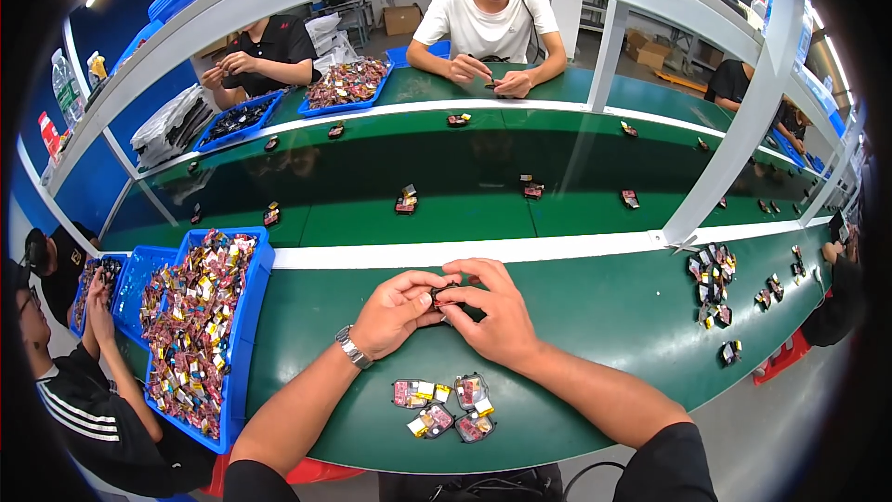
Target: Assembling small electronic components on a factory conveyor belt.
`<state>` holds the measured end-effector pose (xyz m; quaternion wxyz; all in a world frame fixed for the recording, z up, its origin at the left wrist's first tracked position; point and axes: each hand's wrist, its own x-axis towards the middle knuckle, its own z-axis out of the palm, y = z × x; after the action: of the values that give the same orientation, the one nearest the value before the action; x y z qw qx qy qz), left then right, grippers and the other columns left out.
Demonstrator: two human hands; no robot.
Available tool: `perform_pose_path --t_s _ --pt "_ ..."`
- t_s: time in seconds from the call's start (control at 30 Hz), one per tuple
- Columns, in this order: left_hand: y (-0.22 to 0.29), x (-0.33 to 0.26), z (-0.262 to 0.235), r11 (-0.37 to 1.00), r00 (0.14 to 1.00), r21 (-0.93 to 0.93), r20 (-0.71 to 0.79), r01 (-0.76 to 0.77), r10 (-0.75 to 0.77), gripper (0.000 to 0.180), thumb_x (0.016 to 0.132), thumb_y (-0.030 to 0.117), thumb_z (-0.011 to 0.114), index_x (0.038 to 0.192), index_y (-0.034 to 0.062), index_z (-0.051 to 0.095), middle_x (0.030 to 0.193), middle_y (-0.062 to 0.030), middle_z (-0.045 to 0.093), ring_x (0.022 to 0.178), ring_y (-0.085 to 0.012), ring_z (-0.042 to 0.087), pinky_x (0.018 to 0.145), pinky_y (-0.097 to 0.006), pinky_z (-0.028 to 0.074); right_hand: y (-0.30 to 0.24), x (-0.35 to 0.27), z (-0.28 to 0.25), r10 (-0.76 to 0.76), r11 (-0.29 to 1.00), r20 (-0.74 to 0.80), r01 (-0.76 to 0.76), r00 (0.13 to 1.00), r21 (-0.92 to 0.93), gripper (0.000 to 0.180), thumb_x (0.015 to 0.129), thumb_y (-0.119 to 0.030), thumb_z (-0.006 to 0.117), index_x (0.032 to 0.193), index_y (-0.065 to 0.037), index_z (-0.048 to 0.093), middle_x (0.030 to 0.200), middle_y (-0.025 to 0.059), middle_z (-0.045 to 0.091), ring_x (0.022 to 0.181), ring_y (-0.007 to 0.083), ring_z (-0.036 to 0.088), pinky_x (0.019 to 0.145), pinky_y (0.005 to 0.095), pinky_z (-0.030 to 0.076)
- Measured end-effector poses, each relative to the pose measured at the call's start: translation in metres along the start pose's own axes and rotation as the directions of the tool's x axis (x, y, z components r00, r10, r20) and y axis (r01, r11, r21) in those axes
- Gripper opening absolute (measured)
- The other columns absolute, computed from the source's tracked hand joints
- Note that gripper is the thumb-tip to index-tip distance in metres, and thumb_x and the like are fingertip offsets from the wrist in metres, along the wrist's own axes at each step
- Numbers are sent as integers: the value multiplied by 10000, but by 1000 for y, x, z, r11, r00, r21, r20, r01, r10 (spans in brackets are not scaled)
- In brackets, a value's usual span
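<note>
Both of my hands meet over the green bench, gripping one small black plastic casing (448, 296) between the fingertips. My left hand (398, 314), with a metal watch at the wrist, pinches its left side. At its right side, the thumb and fingers of my right hand (494, 318) close in from above and the front. Most of the casing is covered by the fingers. Just nearer to me lies a cluster of several black casings (474, 427) fitted with reddish circuit boards and yellow-and-white pieces, apart from both hands.
On the left, a blue bin (263, 288) is heaped with small reddish boards and yellow-white parts. Beyond a white rail (372, 255), a dark green conveyor (483, 223) carries spaced-out casings. More casings (714, 284) lie at right. Grey frame posts (734, 158) rise ahead; co-workers sit around.
</note>
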<state>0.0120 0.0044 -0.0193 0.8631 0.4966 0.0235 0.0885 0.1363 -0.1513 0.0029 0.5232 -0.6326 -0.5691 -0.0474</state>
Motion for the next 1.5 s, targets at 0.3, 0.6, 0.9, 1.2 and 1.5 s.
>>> perform_pose_path --t_s 0.3,0.6,0.9,1.2,1.5 --pt "-3 0 -1 1000 999 23 -40 -13 14 266 990 83 540 1247 12 543 1362 -143 550 1149 -193 610 965 -354 537 -1 1 0 51 997 41 -53 998 52 174 777 -29 715 942 -78 734 1238 81 610 1169 282 531 926 381 490" --pt "-1 0 13 994 990 108 -130 -36 50 266 1013 98 497 1265 19 527 1200 -97 621 1103 -161 619 940 -327 543 0 4 -1 16 999 70 -13 997 -36 179 792 -29 701 964 -75 717 1254 99 590 1194 291 513 972 392 457" --pt "5 -1 19 994 988 111 -155 18 -1 267 1014 73 475 1271 16 518 1274 -114 592 1123 -164 611 950 -318 545 1 5 4 -49 993 -111 37 993 -112 152 730 10 738 854 -60 685 924 70 624 849 240 615 697 335 512" --pt "3 0 21 985 986 169 -167 44 -16 284 996 43 492 1279 17 507 1323 -114 570 1147 -165 598 956 -329 545 -1 3 5 -73 984 -124 51 990 -169 169 728 -4 751 877 -56 693 848 66 621 778 229 628 646 324 517" --pt "4 0 21 990 987 133 -157 35 -13 279 994 33 486 1272 8 503 1336 -125 557 1166 -189 587 972 -363 544 -2 2 5 -102 965 -53 86 993 -250 205 734 -34 761 927 -51 692 890 73 623 789 235 634 646 339 536"
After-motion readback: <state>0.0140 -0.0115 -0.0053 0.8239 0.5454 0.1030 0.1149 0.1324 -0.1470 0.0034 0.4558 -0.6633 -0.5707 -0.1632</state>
